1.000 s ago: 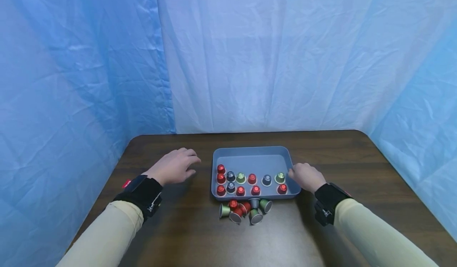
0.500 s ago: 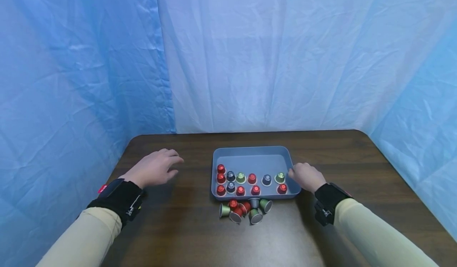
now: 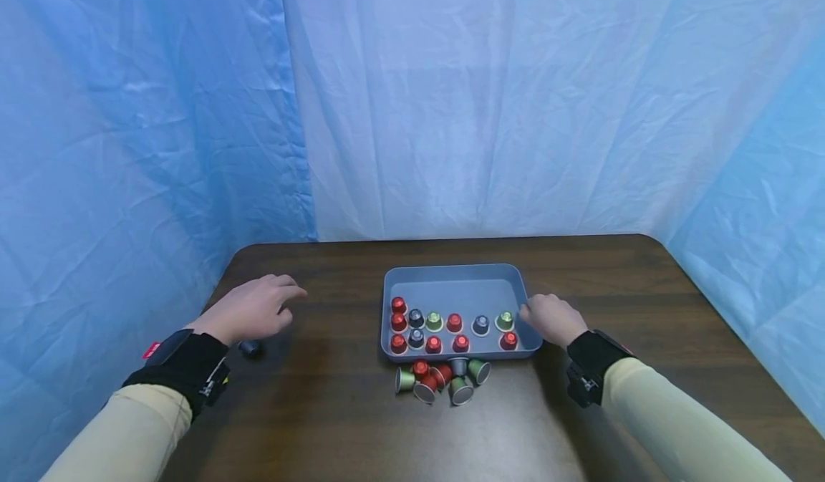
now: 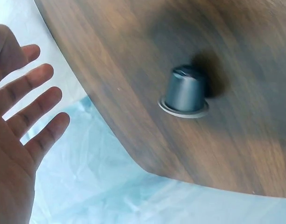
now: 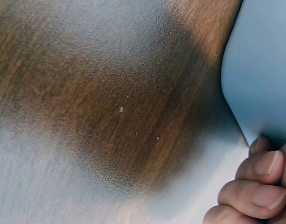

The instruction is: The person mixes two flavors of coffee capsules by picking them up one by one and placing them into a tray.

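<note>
My left hand [image 3: 251,309] hovers over the left side of the table with its fingers spread and nothing in them. A dark coffee capsule [image 4: 185,91] stands rim-down on the wood near it; in the head view this capsule [image 3: 250,348] shows just under the wrist. On the right, my right hand [image 3: 553,319] grips the right edge of a blue-grey tray [image 3: 457,285], its fingers curled at the rim in the right wrist view. Red, green and dark blue capsules stand in rows in the tray's near half, such as a red capsule [image 3: 454,322].
Against the tray's near edge lies a loose heap of several capsules, among them a green capsule [image 3: 461,392] and a red capsule [image 3: 425,389]. The dark wooden table [image 3: 361,439] has rounded far corners. Blue-white curtains [image 3: 477,109] hang behind and at both sides.
My left hand has moved left and slightly toward me, away from the tray, and the dark capsule has come into sight beneath its wrist. The right hand and tray have stayed put.
</note>
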